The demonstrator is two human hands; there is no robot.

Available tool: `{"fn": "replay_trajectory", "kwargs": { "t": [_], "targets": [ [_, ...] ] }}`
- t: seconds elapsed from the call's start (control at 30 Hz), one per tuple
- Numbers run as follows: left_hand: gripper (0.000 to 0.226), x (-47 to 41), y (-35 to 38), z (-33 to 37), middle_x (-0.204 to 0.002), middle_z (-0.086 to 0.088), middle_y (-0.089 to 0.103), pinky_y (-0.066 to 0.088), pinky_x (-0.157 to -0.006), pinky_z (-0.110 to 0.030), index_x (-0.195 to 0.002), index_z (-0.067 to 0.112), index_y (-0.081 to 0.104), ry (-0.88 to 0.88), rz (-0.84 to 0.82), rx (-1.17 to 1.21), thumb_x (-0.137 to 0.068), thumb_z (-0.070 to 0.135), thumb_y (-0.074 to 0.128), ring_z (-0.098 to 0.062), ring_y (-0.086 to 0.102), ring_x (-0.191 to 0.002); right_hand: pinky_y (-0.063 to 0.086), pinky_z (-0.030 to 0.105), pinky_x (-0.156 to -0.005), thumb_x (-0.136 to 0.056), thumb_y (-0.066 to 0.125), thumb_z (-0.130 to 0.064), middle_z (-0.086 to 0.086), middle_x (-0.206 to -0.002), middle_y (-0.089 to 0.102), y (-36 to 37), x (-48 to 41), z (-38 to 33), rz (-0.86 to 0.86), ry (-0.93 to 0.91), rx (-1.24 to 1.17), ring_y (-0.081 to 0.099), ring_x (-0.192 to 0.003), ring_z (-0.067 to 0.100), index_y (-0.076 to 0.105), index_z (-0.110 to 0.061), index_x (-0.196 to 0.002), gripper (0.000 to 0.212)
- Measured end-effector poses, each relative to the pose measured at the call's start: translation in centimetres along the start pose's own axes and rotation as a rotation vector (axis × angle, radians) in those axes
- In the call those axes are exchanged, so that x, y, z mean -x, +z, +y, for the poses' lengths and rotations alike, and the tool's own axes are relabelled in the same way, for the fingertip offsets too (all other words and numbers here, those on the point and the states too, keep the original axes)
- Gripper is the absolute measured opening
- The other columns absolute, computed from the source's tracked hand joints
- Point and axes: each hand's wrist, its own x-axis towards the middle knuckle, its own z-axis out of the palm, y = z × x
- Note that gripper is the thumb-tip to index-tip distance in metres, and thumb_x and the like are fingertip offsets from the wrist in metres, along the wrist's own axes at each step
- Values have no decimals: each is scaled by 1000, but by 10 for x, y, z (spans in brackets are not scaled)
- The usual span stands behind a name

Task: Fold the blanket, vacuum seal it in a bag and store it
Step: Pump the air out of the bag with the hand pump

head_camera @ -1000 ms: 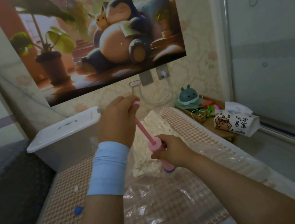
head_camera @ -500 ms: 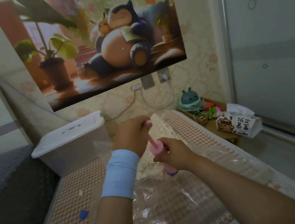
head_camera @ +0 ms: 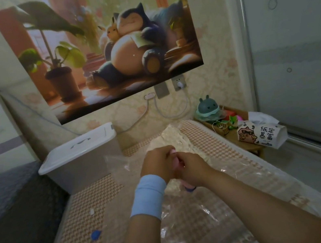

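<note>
Blanket (head_camera: pixel 172 138) nubbly, bag (head_camera: pixel 194 220) crinkled, pump (head_camera: pixel 187 186) smooth pink

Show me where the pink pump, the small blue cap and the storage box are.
pink pump (head_camera: pixel 188 186): head view, lower end of the barrel.
small blue cap (head_camera: pixel 95 235): head view, its middle.
storage box (head_camera: pixel 78 148): head view, the white lid.

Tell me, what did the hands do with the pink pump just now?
The left hand, holding the plunger handle, pushed it down into the pink pump until it met the right hand; the rod no longer shows. Nothing was picked up or let go. The right hand holds the pump barrel on the clear bag as before, and the white box and blue cap stayed put.
</note>
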Motion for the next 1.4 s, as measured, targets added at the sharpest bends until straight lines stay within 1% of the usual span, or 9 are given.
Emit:
{"fn": "replay_trajectory", "kwargs": {
  "t": [0.17, 0.3, 0.43, 0.53, 0.67, 0.9, 1.13, 1.23, 1.4],
  "targets": [
    [16, 2, -48, 21, -73, 1, 59, 41, -69, -27, -91, 18, 69, 106, 209, 10, -95, 26, 55, -23, 59, -75, 43, 20, -72, -73, 83, -32, -14, -96, 66, -5, -1, -3, -12, 20, -25, 60, -87, 5, 66, -30, -109, 40],
    [21, 12, -94, 35, -91, -1, 69, 46, -81, -28, -106, 16, 71, 229, 480, -15, -96, 26, 55, -21, 61, -84, 40, 12, -70, -73, 84, -30, -15, -99, 66, -2, -1, -3, -15, 28, -60, 58, -87, 1, 66, -30, -112, 42],
    [19, 9, -84, 31, -83, 4, 65, 37, -71, -21, -101, 14, 70, 267, 556, -17, -97, 24, 54, -14, 56, -76, 37, 8, -68, -74, 84, -29, -15, -97, 65, 1, 0, -3, -10, 25, -45, 58, -86, 2, 65, -30, -111, 42],
    [18, 2, -43, 11, -76, 6, 58, 36, -68, -23, -96, 15, 69, 152, 327, -9, -96, 24, 54, -18, 57, -74, 42, 17, -71, -73, 84, -32, -12, -98, 67, 3, -1, -4, -10, 13, -3, 61, -89, 8, 66, -28, -110, 41],
    [16, 4, -6, -7, -96, -9, 67, 50, -81, -34, -103, 17, 64, -41, 18, 15, -93, 19, 52, -28, 62, -89, 46, 27, -69, -77, 78, -41, -7, -94, 70, 10, -2, -6, -1, 0, 62, 64, -85, 13, 65, -27, -108, 35],
    [13, 10, -67, 13, -84, 9, 60, 39, -71, -23, -102, 21, 64, 56, 272, -17, -97, 21, 51, -15, 57, -78, 43, 22, -72, -73, 83, -35, -13, -99, 69, 9, -2, -11, -12, 7, -13, 62, -89, 7, 65, -31, -110, 41],
    [19, 26, -96, 15, -96, 0, 69, 45, -80, -25, -107, 16, 68, 191, 539, 47, -97, 24, 53, -16, 61, -87, 40, 12, -68, -74, 83, -32, -16, -95, 65, 15, -1, -14, -18, 21, -25, 60, -88, 5, 65, -32, -112, 42],
    [26, 10, -67, -1, -103, -3, 70, 35, -79, -15, -118, 16, 68, 95, 346, 20, -97, 25, 55, -17, 61, -94, 44, 20, -71, -73, 82, -31, -16, -92, 66, 17, -1, -14, -18, 31, -25, 62, -86, 6, 65, -33, -108, 38],
    [15, 8, -21, -25, -93, -9, 70, 48, -80, -28, -98, 15, 70, -23, -8, 60, -94, 18, 56, -24, 63, -87, 42, 20, -67, -74, 81, -35, -11, -94, 69, 23, -3, -17, -12, 12, 61, 62, -84, 10, 66, -29, -113, 42]
  ]
}}
